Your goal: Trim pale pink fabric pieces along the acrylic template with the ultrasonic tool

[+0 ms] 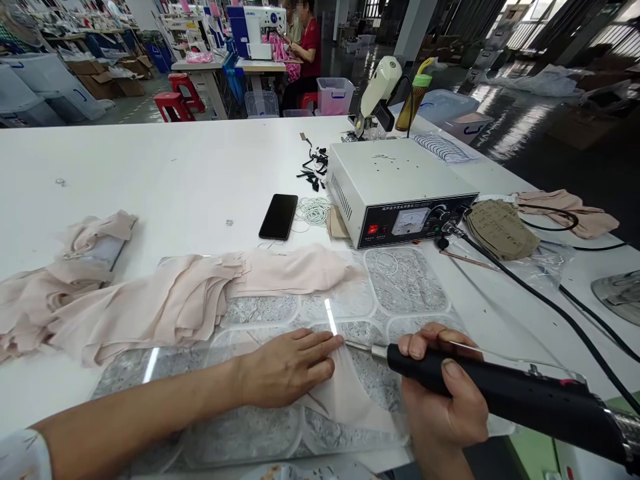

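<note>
My left hand [295,367] lies flat, fingers stretched out, on a pale pink fabric piece [350,393] spread over a clear patterned mat [250,433]. My right hand [445,400] is wrapped round the black barrel of an ultrasonic handpiece [480,383]. Its thin metal tip points left and reaches the fabric beside my left fingertips. Whether the tip presses on the cloth I cannot tell. Beyond my left hand lie a folded pale pink strip [285,272] and a layered stack of pink fabric pieces [150,307].
Behind the mat stands a metal control box [400,180] with a dial; a black cable [540,300] runs from it along the right. A phone [279,217], coiled thin cord [315,211] and brown pattern pieces [503,230] lie about. A person [307,47] sits at a sewing machine further back.
</note>
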Demonstrator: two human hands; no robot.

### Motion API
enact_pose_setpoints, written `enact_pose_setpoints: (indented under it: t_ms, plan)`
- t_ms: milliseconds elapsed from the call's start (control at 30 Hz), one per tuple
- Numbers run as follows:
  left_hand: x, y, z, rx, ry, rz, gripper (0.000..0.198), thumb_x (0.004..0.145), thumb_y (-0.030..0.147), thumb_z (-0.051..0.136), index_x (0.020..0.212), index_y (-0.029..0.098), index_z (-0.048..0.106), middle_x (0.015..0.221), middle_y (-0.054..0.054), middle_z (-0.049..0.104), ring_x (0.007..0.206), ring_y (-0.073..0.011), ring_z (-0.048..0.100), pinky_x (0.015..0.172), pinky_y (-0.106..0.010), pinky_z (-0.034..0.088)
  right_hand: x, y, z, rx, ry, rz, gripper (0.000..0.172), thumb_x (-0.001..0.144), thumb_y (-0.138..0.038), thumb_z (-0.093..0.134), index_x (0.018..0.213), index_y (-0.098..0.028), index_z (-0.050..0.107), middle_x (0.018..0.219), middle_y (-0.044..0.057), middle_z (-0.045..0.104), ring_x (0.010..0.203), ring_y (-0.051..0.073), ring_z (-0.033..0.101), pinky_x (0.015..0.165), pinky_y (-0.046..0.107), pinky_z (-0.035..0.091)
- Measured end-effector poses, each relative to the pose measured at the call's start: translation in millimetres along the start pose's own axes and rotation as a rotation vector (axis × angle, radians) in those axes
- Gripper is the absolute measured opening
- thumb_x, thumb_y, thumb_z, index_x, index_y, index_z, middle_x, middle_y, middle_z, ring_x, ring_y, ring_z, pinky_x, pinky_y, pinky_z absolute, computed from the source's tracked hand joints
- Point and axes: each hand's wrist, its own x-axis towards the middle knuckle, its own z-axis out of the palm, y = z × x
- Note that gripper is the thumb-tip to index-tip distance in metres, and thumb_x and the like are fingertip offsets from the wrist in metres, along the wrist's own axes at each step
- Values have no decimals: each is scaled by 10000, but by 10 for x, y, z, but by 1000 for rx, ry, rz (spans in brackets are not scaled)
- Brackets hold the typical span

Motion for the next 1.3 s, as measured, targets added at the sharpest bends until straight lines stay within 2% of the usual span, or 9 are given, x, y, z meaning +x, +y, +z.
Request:
enact_pose_setpoints:
  t_ms: [600, 1000, 1300]
  plan:
    - [39, -21, -39, -31, 27, -10, 216, 964, 122, 365, 947, 105, 579, 1354, -191, 531, 1153, -264, 561, 841, -360, 475, -15, -25, -21, 6, -14, 9, 171, 688, -225, 546, 840, -211, 624, 776, -2, 544, 534, 107, 505, 531, 312, 462]
    - [33, -43, -31, -75, 25, -11, 156, 964, 155, 424, 950, 117, 575, 1353, -178, 532, 1171, -256, 545, 870, -368, 448, -10, -56, -51, -22, 19, 14, 157, 669, -226, 538, 808, -204, 606, 753, 0, 527, 545, 115, 488, 544, 329, 463]
    - [21, -46, -15, -82, -2, -15, 192, 977, 158, 389, 959, 119, 576, 1375, -150, 524, 1203, -263, 519, 894, -370, 432, 6, -4, -14, -24, 0, -12, 155, 674, -224, 543, 819, -209, 594, 774, -3, 517, 568, 118, 493, 552, 332, 467]
